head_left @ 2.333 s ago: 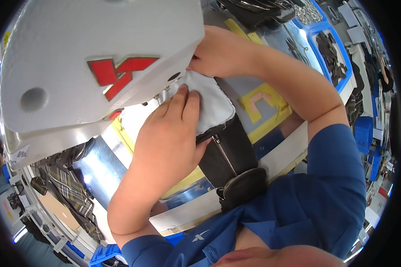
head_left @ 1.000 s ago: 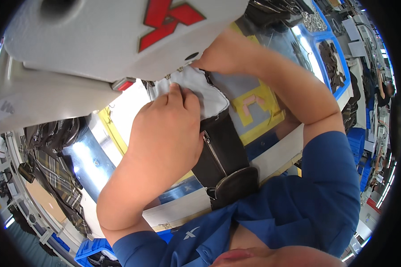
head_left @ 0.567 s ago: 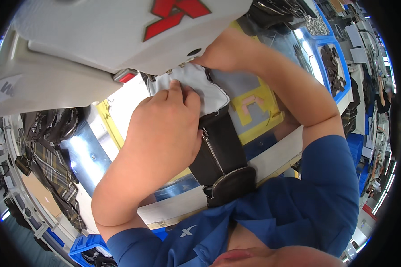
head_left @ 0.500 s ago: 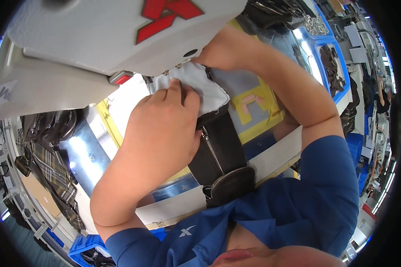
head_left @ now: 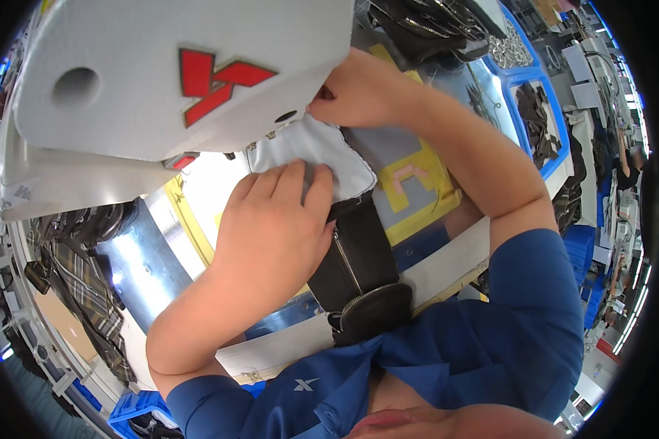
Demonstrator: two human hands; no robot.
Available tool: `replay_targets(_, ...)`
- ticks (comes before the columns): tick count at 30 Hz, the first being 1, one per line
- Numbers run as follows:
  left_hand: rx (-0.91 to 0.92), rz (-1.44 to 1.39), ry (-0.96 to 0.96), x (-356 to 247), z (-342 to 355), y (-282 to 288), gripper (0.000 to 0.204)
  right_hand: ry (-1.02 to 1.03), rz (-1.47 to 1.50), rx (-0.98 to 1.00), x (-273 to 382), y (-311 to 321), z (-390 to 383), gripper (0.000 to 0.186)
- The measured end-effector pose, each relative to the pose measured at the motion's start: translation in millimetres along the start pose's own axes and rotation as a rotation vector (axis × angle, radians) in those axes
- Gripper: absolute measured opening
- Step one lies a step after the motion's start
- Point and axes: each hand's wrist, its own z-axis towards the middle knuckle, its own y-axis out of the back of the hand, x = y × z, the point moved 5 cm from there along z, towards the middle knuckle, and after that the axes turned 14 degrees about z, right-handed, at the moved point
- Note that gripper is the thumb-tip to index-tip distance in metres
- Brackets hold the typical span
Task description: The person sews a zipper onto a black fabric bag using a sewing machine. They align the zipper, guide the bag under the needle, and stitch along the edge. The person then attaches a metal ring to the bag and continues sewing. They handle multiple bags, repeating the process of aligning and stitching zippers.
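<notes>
A black zippered textile piece (head_left: 355,245) with a light grey lining panel (head_left: 304,150) on top lies under the head of a large white sewing machine (head_left: 124,124). My left hand (head_left: 274,212) rests on the lining, fingers stretched out and lying flat. At the panel's far right corner, close beside the machine head, is my right hand (head_left: 366,91). Its fingers are curled with the thumb low, partly hidden by the machine; what they hold cannot be made out. The needle area is hidden behind the machine head. A rounded zippered end (head_left: 377,311) of the black piece hangs towards me.
Yellow tape (head_left: 414,186) marks the table right of the work. Blue bins (head_left: 538,80) with small metal and dark parts stand at the far right. Dark zippered pieces (head_left: 425,25) lie beyond my right hand; more zippered pieces (head_left: 80,223) and plaid cloth (head_left: 88,300) lie left.
The view has shifted, with the machine head now lower and further left in the picture. My left fingers have drawn back from the machine and lie flatter. My right hand stays by the panel's corner.
</notes>
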Motion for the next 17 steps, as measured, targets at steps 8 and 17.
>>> replay_targets(8,0.019,0.056,0.051,1.5,-5.7,11.5,0.057,-0.022,-0.074,-0.019,6.7,-3.3,-1.0,0.027)
replay_targets(17,0.126,-0.051,0.250,21.8,-6.4,-7.7,0.046,-0.026,-0.011,-0.037,-1.7,9.0,-34.9,0.034)
